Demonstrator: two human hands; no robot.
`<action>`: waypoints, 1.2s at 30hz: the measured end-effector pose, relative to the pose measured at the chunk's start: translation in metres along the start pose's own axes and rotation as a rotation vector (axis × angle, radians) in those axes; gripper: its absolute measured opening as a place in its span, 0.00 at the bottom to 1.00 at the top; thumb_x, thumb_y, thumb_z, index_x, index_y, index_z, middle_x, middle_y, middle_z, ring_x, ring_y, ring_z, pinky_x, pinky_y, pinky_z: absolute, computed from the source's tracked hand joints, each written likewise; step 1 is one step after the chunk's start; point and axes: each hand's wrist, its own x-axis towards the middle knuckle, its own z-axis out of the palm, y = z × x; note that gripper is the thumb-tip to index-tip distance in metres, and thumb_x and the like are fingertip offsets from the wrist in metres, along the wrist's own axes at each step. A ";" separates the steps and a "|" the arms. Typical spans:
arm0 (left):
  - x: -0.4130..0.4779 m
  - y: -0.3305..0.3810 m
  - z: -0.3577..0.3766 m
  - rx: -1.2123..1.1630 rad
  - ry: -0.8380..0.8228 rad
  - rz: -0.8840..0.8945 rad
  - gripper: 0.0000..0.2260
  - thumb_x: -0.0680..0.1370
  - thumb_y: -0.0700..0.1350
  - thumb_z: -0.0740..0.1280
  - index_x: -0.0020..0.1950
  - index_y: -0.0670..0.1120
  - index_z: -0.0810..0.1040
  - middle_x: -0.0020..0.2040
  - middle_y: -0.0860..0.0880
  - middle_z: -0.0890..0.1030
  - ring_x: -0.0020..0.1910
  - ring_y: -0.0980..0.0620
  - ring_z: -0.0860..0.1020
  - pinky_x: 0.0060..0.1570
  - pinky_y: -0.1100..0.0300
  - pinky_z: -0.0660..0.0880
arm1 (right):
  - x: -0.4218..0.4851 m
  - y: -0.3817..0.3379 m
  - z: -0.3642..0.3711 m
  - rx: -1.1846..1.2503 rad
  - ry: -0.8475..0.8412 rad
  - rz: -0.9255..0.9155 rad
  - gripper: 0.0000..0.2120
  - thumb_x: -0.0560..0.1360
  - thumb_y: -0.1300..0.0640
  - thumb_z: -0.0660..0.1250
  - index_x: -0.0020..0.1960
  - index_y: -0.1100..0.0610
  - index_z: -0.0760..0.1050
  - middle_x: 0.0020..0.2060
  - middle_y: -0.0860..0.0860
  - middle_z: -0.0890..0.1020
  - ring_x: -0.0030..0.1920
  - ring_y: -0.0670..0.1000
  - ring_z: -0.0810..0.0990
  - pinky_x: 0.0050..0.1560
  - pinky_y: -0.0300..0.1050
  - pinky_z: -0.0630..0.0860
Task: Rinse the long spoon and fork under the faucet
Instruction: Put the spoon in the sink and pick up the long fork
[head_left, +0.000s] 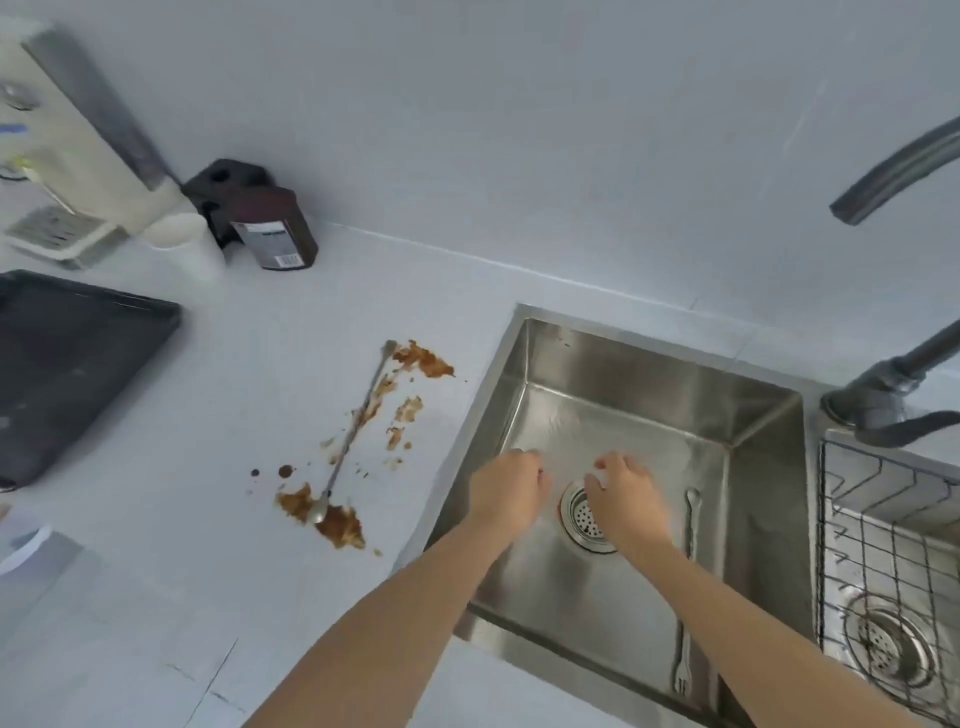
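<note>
This is a home kitchen — a stainless steel sink (649, 395) with a round drain strainer (587, 517) is sunk into a pale surface (322, 312), a dark curved faucet (904, 176) arching over it at 2 o'clock. A wire rack (883, 545) sits at 4 o'clock, a dark tray (78, 364) at 9 o'clock, and a brown bottle (278, 234) beside a white countertop appliance (78, 140) at 10 o'clock — brown sauce stains (337, 525) mark the surface.

- Showing one long spoon (353, 431), one fork (687, 587)
- Showing two hands: left hand (511, 488), right hand (626, 496)
- Showing two drains (584, 517) (891, 647), one faucet (893, 171), one bottle (275, 228)
</note>
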 end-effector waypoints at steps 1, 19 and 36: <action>-0.003 -0.011 -0.012 -0.011 0.034 -0.022 0.10 0.79 0.45 0.59 0.49 0.42 0.78 0.46 0.43 0.81 0.49 0.42 0.80 0.46 0.54 0.76 | 0.002 -0.016 -0.003 0.031 -0.005 -0.028 0.17 0.79 0.54 0.56 0.65 0.58 0.69 0.64 0.55 0.73 0.64 0.56 0.70 0.58 0.47 0.69; 0.004 -0.182 -0.078 0.049 0.104 -0.438 0.11 0.80 0.46 0.58 0.59 0.42 0.73 0.55 0.45 0.77 0.52 0.45 0.76 0.46 0.56 0.74 | 0.078 -0.245 0.069 -0.032 -0.307 -0.257 0.18 0.76 0.65 0.56 0.28 0.56 0.59 0.26 0.52 0.63 0.30 0.53 0.67 0.27 0.40 0.60; 0.029 -0.181 -0.088 0.189 -0.128 -0.313 0.13 0.77 0.31 0.57 0.58 0.39 0.74 0.49 0.42 0.79 0.53 0.44 0.80 0.49 0.57 0.78 | 0.090 -0.283 0.095 -0.140 -0.200 -0.088 0.14 0.73 0.67 0.60 0.30 0.57 0.64 0.26 0.50 0.69 0.26 0.48 0.67 0.25 0.36 0.60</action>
